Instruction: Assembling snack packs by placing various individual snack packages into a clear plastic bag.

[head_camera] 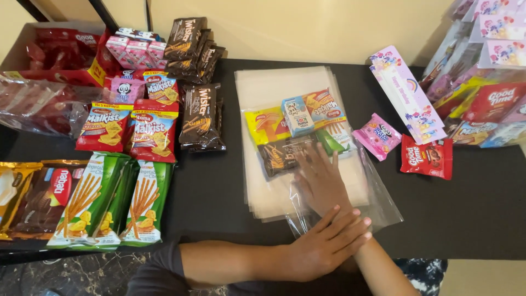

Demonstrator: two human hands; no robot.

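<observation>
Broadly, the black table (471,219) carries everything, with stock massed along its left edge and far left corner: red cracker packs (155,130), green stick-biscuit packs (147,203), dark wafer packs (200,118) and small pink cartons (137,49). At the far right corner stand filled gift bags (482,60), with a pastel header card (408,96) lying just beside them.

At the table's middle lies a stack of clear plastic bags (274,197), running from the far edge toward the near edge. The top bag holds a snack assortment (298,129) clustered at its far end: a yellow pack, a small blue carton, an orange cracker pack, a dark wafer pack and a green stick pack, all touching.

The right hand (320,181) is pushed inside the bag's open near end, fingers spread flat, touching the dark wafer pack and gripping nothing. The left hand (323,246) lies across the right wrist, fingers straight and together, pressing on the bag's mouth; it encloses nothing.

A pink snack packet (377,136) and a red cookie packet (427,157) lie just right of the stack.

Risk, in my judgement: the thin film could tear or bunch around the wrist, and the packs could slide out of alignment, since only flat palms restrain them.
</observation>
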